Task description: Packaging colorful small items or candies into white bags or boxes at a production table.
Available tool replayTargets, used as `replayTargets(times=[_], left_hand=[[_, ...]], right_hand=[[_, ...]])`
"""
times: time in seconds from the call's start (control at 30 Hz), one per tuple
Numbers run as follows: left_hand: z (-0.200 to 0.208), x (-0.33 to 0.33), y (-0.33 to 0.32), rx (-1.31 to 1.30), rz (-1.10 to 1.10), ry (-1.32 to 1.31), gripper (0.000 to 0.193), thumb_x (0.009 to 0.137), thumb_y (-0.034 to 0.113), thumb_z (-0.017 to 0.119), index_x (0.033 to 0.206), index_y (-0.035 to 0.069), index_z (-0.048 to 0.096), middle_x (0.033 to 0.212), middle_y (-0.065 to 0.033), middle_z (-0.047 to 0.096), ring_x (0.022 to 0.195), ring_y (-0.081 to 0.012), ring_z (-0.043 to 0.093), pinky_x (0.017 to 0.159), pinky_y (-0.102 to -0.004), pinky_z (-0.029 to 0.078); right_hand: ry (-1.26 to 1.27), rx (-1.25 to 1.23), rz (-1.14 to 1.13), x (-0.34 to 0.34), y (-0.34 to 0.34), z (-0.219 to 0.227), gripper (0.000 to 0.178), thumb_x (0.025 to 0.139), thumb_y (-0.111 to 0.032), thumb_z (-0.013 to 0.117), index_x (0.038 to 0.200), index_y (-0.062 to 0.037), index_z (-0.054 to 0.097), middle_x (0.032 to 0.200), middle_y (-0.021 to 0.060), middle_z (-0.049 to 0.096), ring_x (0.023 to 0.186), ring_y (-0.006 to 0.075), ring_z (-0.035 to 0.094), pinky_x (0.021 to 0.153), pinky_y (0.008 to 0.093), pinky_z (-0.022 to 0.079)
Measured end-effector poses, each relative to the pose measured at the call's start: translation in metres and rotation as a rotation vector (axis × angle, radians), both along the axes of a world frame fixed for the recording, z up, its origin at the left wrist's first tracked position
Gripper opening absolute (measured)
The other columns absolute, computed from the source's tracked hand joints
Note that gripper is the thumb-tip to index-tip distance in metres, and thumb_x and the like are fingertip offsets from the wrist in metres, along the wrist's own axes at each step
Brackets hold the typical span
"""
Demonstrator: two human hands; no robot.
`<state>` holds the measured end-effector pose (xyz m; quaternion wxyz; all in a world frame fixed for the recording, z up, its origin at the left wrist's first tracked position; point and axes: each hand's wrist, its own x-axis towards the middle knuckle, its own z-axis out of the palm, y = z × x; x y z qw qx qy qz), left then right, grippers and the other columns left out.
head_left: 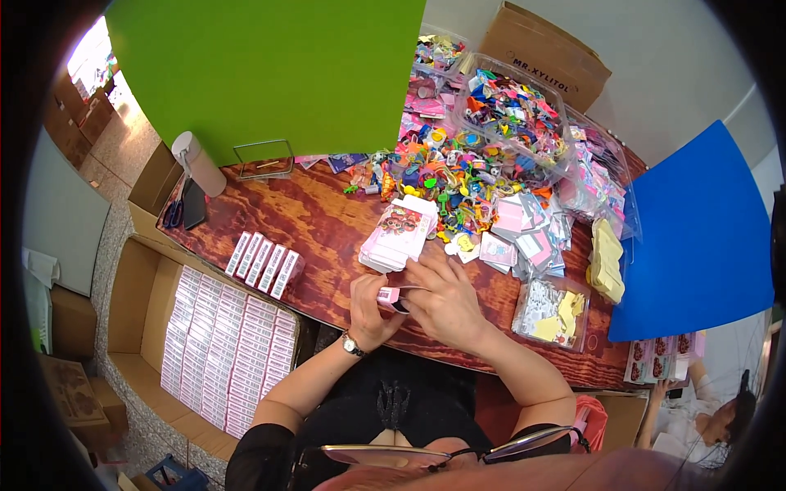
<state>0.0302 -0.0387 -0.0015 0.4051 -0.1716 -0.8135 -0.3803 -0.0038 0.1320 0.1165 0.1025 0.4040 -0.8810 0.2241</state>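
Note:
A small pink box (387, 295) sits upright in my left hand (370, 311), with the fingers wrapped round it near the table's front edge. Its upper end is open and looks dark inside. My right hand (446, 304) bends its fingers over that open end and grips at its edge; what the fingertips hold inside is hidden. Just beyond my hands lies a stack of flat pink printed cartons (397, 235). To the left, several pink boxes (262, 263) stand in a row on the wooden table (323, 221).
Colourful small toys (467, 184) are heaped at the back, beside loose cards (532, 233). A clear tray (584, 331) holds white and yellow pieces. At left are a bottle (199, 164) and a cardboard carton (133, 360) of packed boxes. Another person (696, 425) works at lower right.

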Motion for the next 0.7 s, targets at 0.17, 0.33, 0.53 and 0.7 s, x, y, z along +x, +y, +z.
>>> replayTargets(times=[0.17, 0.33, 0.53, 0.7], left_hand=[[0.002, 0.003, 0.002, 0.013, 0.015, -0.075, 0.080, 0.059, 0.005, 0.086, 0.129, -0.001, 0.047, 0.116, -0.0197, 0.057, 0.103, -0.0397, 0.057, 0.089, -0.0473, 0.048], [0.006, 0.004, 0.000, 0.107, 0.012, -0.202, 0.082, 0.060, 0.007, 0.087, 0.131, -0.001, 0.046, 0.118, -0.0205, 0.056, 0.105, -0.0402, 0.056, 0.091, -0.0462, 0.048], [0.009, 0.008, 0.002, 0.200, -0.002, -0.279, 0.082, 0.063, 0.019, 0.091, 0.129, -0.002, 0.048, 0.118, -0.0197, 0.057, 0.106, -0.0391, 0.056, 0.091, -0.0450, 0.048], [0.006, 0.007, 0.006, 0.191, -0.010, -0.303, 0.081, 0.064, 0.022, 0.091, 0.129, -0.002, 0.049, 0.117, -0.0197, 0.057, 0.106, -0.0389, 0.057, 0.090, -0.0447, 0.049]], right_hand=[[0.032, 0.173, -0.024, 0.000, 0.003, 0.000, 0.020, 0.080, -0.020, 0.076, 0.098, -0.0110, 0.074, 0.131, 0.0155, 0.060, 0.121, 0.0321, 0.056, 0.101, 0.0497, 0.044], [0.136, -0.089, 0.013, 0.003, 0.010, -0.006, 0.038, 0.081, -0.028, 0.076, 0.117, -0.0165, 0.070, 0.134, 0.0154, 0.059, 0.113, 0.0310, 0.062, 0.097, 0.0519, 0.047], [0.361, 0.124, -0.019, 0.005, 0.008, -0.019, 0.052, 0.078, -0.040, 0.077, 0.122, -0.0138, 0.068, 0.140, 0.0165, 0.056, 0.120, 0.0291, 0.059, 0.104, 0.0550, 0.041], [0.353, 0.194, -0.010, 0.004, 0.012, -0.024, 0.056, 0.079, -0.043, 0.075, 0.126, -0.0134, 0.066, 0.143, 0.0145, 0.053, 0.125, 0.0297, 0.056, 0.106, 0.0585, 0.038]])
